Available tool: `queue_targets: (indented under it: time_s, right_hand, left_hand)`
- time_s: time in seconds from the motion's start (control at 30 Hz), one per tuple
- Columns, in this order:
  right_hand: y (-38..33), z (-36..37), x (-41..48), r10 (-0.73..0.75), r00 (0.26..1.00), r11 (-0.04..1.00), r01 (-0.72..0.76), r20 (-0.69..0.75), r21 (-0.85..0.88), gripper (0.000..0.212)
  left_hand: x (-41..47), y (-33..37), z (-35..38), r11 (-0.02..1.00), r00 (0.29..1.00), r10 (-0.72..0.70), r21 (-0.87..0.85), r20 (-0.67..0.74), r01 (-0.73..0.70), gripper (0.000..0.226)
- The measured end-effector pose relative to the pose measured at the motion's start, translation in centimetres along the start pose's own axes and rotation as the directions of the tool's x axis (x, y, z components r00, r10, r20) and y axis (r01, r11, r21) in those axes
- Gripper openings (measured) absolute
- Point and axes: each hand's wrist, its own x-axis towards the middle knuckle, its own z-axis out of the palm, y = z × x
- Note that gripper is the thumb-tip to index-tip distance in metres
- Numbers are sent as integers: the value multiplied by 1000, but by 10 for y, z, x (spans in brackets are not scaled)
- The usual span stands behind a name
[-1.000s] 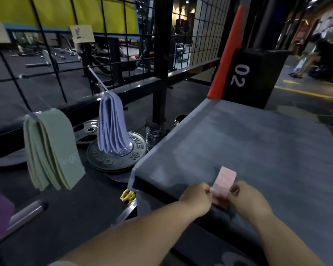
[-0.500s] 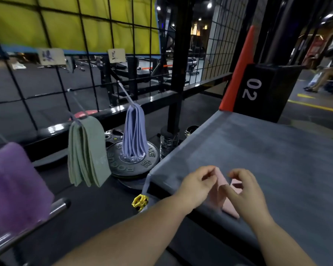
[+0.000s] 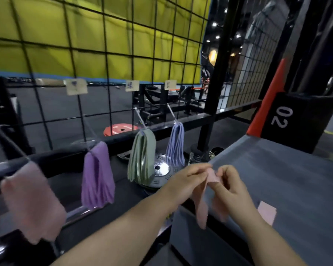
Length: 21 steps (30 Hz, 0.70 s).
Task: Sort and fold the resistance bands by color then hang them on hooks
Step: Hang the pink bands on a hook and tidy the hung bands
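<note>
Now the left hand (image 3: 188, 176) and the right hand (image 3: 230, 186) meet just above the left edge of the grey box (image 3: 286, 179), each pinching the top of a pink band (image 3: 202, 204) that droops between them. A second pink piece (image 3: 266, 212) lies flat near the box's near edge. On the wire grid (image 3: 108, 54) hang a pink bundle (image 3: 33, 206), purple bundle (image 3: 97, 179), green bundle (image 3: 141, 156) and lavender bundle (image 3: 175, 145)

One wide-angle camera on the person's head looks forward and down. The left hand (image 3: 186, 178) and right hand (image 3: 232, 189) sit near the lens at lower centre of the frame; the wire grid (image 3: 108, 54) spans the upper left farther off, the grey platform (image 3: 288, 179) the right
</note>
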Motion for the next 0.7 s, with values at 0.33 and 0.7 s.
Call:
queue_targets:
  time_s: [0.33, 0.7]
  right_hand:
    - [-82, 64, 6, -107, 982, 966, 65, 155, 252, 50]
    - [-147, 121, -10, -229, 886, 957, 129, 403, 260, 31]
  left_hand:
    - [-81, 15, -54, 994, 944, 61, -64, -323, -86, 46]
    - [-175, 32, -111, 985, 819, 152, 15, -554, -173, 16]
